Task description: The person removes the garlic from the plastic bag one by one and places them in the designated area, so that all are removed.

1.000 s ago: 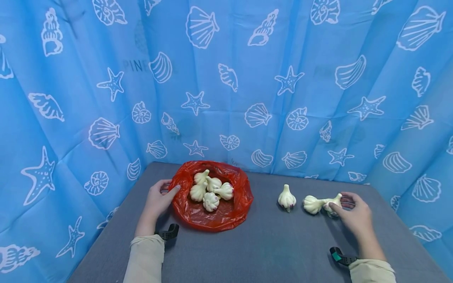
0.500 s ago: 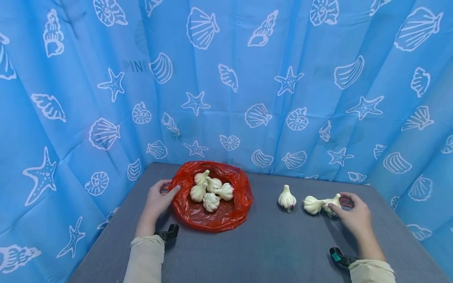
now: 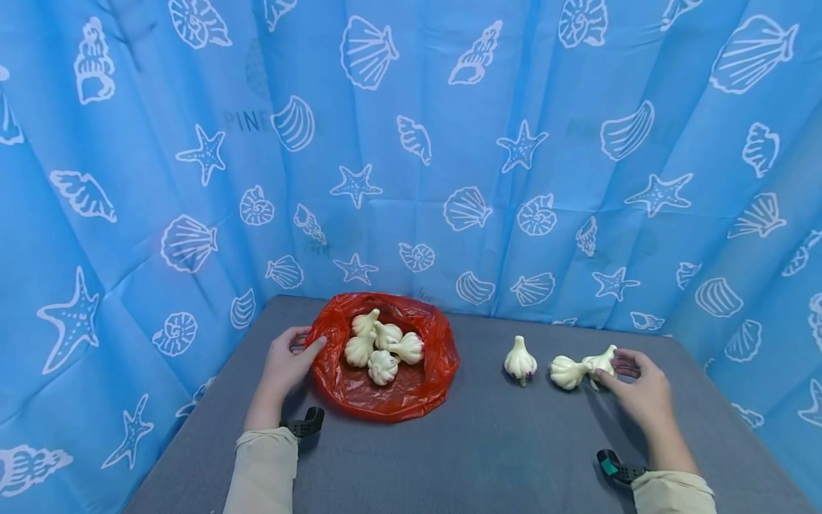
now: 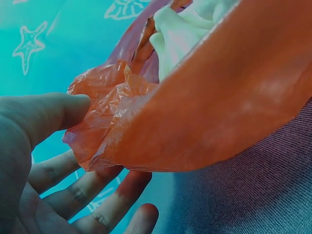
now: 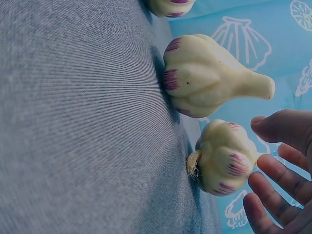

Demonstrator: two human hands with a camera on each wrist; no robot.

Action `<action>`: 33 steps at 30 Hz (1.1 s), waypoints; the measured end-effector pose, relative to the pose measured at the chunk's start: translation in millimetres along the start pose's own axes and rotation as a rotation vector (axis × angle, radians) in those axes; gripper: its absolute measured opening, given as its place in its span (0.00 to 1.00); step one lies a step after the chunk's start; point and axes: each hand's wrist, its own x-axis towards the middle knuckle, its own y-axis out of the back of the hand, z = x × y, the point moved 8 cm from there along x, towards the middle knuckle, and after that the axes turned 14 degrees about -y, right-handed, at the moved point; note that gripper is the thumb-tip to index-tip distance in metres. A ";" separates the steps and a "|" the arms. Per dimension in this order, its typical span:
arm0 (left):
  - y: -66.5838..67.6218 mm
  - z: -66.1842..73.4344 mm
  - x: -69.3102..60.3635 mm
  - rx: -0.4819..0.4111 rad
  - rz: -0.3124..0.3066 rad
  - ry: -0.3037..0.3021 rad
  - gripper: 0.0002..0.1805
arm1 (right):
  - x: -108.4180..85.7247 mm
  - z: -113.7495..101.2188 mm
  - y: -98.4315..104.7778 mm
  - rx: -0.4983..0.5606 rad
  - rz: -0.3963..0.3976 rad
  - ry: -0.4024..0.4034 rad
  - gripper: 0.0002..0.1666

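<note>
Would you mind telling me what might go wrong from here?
The right hand could bump the neighbouring bulb, which sits right next to the garlic bulb at its fingers. The thin red bag might fold or slip, since the left hand holds it at one side only.

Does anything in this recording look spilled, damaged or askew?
Nothing looks spilled or damaged. Only one mild oddity stands out: the rightmost garlic bulb leans, its neck slanting toward the right hand, while the leftmost loose bulb stands upright. The red bag has a crumpled rim, but sits open.
</note>
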 end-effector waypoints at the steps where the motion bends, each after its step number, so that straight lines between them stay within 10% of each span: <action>1: 0.4 0.3 -0.1 -0.001 0.001 0.004 0.33 | 0.1 0.0 0.2 0.000 0.001 0.000 0.37; 33: 0.9 4.2 -1.3 -0.004 0.000 0.015 0.33 | 1.1 -8.8 17.2 0.025 0.058 0.018 0.34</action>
